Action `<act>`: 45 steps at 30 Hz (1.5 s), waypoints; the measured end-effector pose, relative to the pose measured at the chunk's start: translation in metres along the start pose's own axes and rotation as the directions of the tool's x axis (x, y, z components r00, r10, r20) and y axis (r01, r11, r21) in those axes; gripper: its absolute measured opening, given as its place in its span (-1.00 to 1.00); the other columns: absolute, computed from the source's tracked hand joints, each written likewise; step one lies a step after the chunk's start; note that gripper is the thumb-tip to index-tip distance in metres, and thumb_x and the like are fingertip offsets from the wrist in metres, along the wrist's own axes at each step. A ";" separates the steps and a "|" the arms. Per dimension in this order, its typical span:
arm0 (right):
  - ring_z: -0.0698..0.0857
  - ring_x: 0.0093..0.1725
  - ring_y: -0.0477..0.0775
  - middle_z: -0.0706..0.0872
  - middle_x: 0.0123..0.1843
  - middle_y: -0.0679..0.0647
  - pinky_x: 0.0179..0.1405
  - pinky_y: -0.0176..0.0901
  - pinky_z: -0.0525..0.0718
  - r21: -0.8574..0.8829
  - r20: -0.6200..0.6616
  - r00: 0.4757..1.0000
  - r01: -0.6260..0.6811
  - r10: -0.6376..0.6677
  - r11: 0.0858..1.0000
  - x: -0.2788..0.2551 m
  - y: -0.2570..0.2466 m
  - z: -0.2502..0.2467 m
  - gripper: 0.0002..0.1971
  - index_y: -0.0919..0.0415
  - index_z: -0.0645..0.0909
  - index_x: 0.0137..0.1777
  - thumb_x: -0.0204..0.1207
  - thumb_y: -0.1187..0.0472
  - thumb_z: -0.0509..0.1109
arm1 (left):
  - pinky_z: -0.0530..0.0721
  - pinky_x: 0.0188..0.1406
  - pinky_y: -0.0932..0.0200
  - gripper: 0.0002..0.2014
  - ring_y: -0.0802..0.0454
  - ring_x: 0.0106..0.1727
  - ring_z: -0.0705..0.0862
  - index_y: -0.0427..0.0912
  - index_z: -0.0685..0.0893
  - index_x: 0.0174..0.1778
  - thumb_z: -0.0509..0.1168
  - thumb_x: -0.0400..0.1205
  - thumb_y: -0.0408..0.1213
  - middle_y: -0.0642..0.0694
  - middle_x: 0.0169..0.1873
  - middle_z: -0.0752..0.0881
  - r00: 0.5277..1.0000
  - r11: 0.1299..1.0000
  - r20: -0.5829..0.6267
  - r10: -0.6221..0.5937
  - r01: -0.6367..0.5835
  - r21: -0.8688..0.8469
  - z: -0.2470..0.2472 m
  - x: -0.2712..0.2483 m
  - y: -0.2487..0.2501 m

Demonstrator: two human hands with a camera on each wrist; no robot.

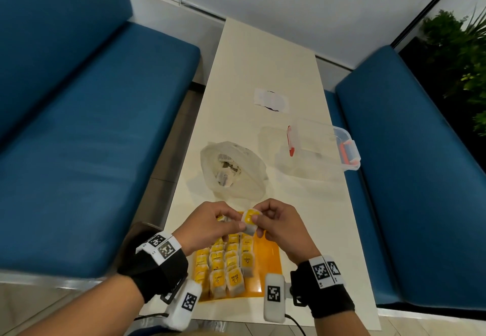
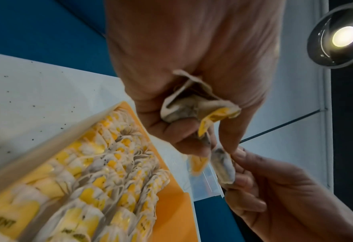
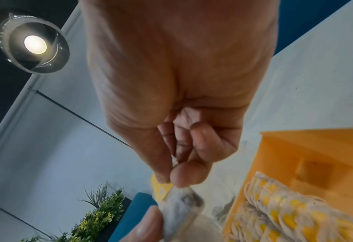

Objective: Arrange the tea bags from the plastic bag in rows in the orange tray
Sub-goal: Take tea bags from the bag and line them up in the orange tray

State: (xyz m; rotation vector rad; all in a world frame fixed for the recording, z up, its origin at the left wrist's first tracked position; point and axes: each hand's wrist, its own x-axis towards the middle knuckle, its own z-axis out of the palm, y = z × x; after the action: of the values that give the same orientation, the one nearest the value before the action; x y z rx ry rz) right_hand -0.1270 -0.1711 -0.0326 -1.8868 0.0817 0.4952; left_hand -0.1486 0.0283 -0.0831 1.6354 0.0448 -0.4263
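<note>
White counter [image 1: 297,199], both hands above orange tray [image 1: 268,259]: left hand [image 1: 207,226] clutches spare bags, right hand [image 1: 278,224] pinches tea bag [image 1: 249,222] w/ left; tug may tear it.

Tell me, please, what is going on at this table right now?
A person is sorting tea bags. The left hand grips a small bunch, and the right hand pinches one tea bag from it above the orange tray, which already holds several rows. The plastic bag beyond the tray still has some inside.
</note>
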 end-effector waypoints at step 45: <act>0.56 0.00 0.06 0.53 0.05 0.07 0.00 -0.09 0.67 -0.720 -0.090 0.938 -0.294 0.336 0.628 -0.025 0.083 0.038 -0.77 0.20 0.50 0.09 0.51 0.46 0.21 | 0.66 -0.04 0.21 -0.73 0.11 0.03 0.72 -0.06 0.82 0.08 0.62 0.52 -0.10 0.02 0.02 0.76 0.874 0.981 -0.485 0.026 0.071 0.181 -0.022 0.011 -0.072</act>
State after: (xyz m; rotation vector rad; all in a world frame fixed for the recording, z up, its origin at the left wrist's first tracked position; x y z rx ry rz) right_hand -0.1856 -0.1718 -0.1076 -2.6693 0.2104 0.9243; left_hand -0.1533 0.0560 -0.1536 1.9040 0.4133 -0.0242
